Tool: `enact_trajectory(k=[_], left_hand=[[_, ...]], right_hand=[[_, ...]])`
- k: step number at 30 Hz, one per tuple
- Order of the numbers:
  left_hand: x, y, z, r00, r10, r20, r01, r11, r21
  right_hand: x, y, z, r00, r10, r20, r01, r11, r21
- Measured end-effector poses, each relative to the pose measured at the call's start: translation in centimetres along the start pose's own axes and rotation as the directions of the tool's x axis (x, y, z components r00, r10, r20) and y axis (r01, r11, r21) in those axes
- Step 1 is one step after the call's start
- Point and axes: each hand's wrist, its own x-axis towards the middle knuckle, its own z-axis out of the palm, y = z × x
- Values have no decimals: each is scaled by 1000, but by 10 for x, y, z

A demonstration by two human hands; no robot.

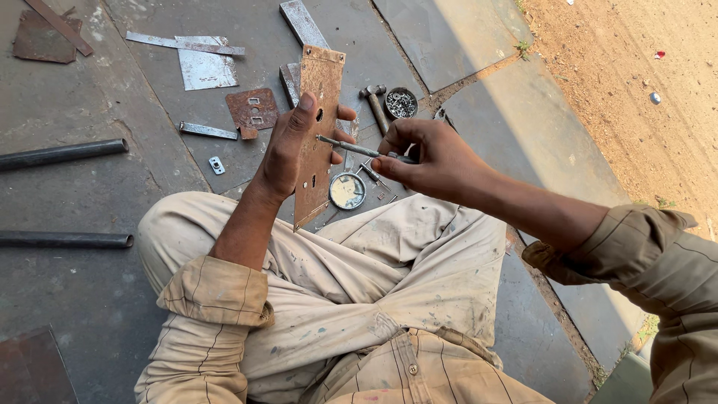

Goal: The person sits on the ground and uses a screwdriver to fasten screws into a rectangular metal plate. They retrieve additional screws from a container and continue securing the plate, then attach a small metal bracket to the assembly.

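Your left hand is clamped on a rusty metal plate, holding it upright above your lap, fingers wrapped behind it and the thumb over its right edge. Your right hand is closed around the handle of a screwdriver, whose tip meets the plate near a small hole at mid-height. On the stone floor just beyond the plate lie a hammer, a small round tin of screws and a round lid. Two dark pipes lie well apart to your left, near scraps of sheet metal
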Motion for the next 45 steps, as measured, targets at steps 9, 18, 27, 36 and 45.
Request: enact_trajectory(k=[9, 18, 27, 36, 45], left_hand=[[0, -3, 1, 1000, -13, 5, 13, 999, 52], [0, -3, 0, 1000, -6, -1, 6, 999, 46], [-1, -2, -2, 1000, -5, -16, 5, 1000, -2], [-1, 0, -5, 1000, 12, -3, -12, 1000, -15], [-2, 3, -5, 999, -31, 21, 34, 989, -147]], right_hand=[[5, -6, -2, 919, 363, 156, -393, 879, 270], [6, 3, -2, 996, 85, -5, -84, 996, 30], [0, -8, 4, 998, 8, -67, -13, 998, -62], [-1, -8, 3, 988, -141, -62, 124, 969, -215], [-8, 2, 4, 723, -690, 29, 434, 422, -796]])
